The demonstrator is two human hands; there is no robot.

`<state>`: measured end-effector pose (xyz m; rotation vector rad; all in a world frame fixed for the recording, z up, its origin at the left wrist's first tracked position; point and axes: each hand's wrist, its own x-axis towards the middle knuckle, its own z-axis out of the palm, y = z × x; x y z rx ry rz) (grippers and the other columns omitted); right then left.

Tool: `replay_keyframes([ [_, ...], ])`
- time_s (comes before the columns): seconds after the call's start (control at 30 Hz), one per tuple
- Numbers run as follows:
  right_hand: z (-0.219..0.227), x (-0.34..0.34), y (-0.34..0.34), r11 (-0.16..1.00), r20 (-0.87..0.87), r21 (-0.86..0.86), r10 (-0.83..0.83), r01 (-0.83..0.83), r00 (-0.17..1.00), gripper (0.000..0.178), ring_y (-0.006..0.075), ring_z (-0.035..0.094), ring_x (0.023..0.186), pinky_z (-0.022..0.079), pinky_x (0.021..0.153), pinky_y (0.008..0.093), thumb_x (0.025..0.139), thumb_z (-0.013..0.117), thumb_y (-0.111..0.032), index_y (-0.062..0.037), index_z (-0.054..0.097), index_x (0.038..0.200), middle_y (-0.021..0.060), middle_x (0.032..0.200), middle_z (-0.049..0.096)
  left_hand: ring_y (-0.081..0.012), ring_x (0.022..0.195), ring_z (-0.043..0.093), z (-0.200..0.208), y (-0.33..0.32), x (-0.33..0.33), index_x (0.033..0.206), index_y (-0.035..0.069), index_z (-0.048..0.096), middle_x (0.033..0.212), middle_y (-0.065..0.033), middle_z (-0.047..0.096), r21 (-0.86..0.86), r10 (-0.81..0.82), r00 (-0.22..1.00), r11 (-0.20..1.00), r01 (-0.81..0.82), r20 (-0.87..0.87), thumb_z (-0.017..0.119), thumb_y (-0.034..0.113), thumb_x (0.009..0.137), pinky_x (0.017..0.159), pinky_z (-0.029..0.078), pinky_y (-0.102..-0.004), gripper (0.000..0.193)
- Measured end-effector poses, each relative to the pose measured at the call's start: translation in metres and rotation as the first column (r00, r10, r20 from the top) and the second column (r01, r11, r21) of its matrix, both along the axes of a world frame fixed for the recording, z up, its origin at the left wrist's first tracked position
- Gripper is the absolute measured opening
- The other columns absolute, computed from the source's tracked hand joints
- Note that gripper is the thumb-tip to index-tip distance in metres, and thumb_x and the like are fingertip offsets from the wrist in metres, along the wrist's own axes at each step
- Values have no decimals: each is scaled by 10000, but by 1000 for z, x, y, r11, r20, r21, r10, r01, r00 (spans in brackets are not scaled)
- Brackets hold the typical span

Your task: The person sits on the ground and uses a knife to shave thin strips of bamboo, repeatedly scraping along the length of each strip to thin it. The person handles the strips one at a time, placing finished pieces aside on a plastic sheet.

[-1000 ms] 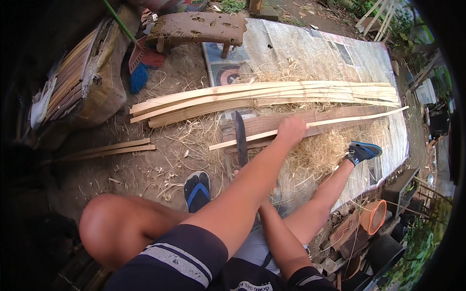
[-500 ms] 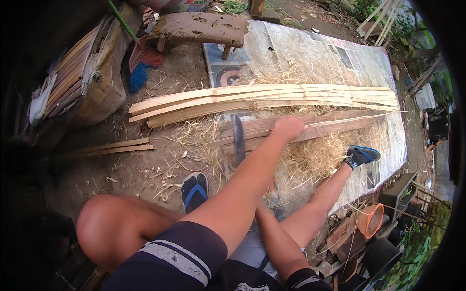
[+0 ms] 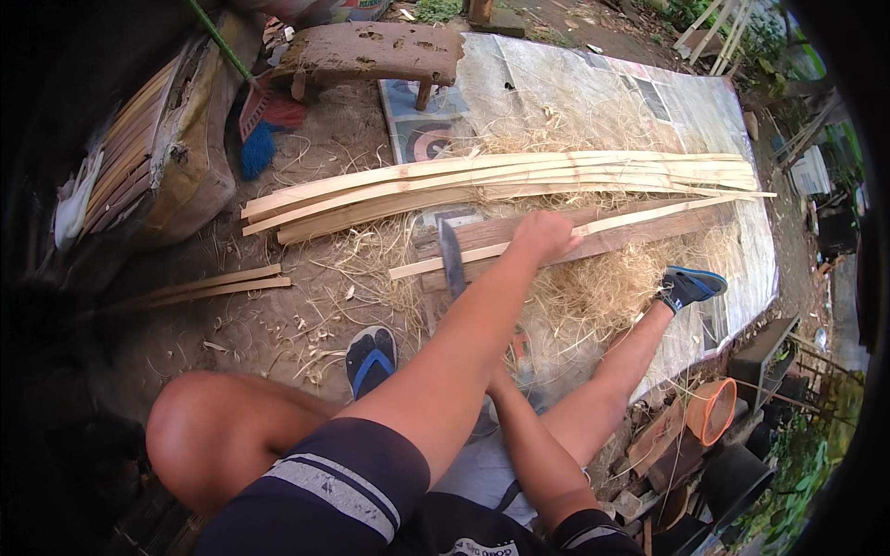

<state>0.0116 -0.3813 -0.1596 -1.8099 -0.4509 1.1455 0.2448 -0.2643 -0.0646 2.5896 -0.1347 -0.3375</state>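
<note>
The left hand [image 3: 547,236] is closed around a long, thin, pale-yellow wooden strip [image 3: 630,219], which runs out from the fist both ways: its near end toward half past eight, its longer, tapering end toward half past two. A dark, flat metal knife blade [image 3: 451,258] crosses the strip between eight and nine o'clock from that hand. The right hand is hidden behind the left forearm [image 3: 464,357] — whether it grasps anything I cannot tell. Beneath the strip lies a brown, weathered wooden plank [image 3: 649,239]; a bundle of pale wooden strips [image 3: 501,176] sits at twelve o'clock, and straw-coloured curly shavings [image 3: 603,287] at half past four.
</note>
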Motion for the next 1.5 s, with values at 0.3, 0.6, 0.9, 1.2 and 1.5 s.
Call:
replay_keyframes([
  [0.3,-26,4,18,940,-121,285,-158,187,980,678,326,547,1331,400,1147,461,895,787,-315,-12,518,1438,171,1464,561,-340,971,725,-11,-6,-2,1026,73,717,1001,-152,753,11,-20,992,1000,19,121,590,421,998,847,577,-473,371],
  [0.6,1,-30,45,932,-255,275,-167,237,952,586,191,605,1129,492,983,357,1035,653,-263,22,423,1491,116,1237,628,-344,969,728,-17,-3,-3,1027,84,715,1003,-154,758,23,26,988,999,-30,150,599,429,993,849,578,-471,366],
  [0.9,28,-40,66,967,-215,159,-161,197,963,525,314,566,1286,479,1045,440,953,708,-262,-62,528,1404,163,1370,593,-327,989,705,6,-1,-1,1106,79,734,1056,-149,735,37,-52,997,998,50,61,599,524,973,842,559,-467,484],
  [1.2,111,91,-63,762,842,-397,81,511,533,411,400,701,852,552,718,528,915,699,-333,-41,545,1160,189,920,681,-326,1067,658,133,168,-56,1037,69,737,1072,-155,681,433,-380,923,824,365,-55,577,553,969,865,549,-457,514],
  [1.5,96,79,14,831,695,-409,15,378,719,507,499,688,819,543,730,574,1044,485,-503,-3,531,1116,286,905,707,-90,660,484,-6,239,-196,1068,83,633,810,10,583,-535,-4,728,681,-500,-686,461,398,1097,612,459,-278,361],
])
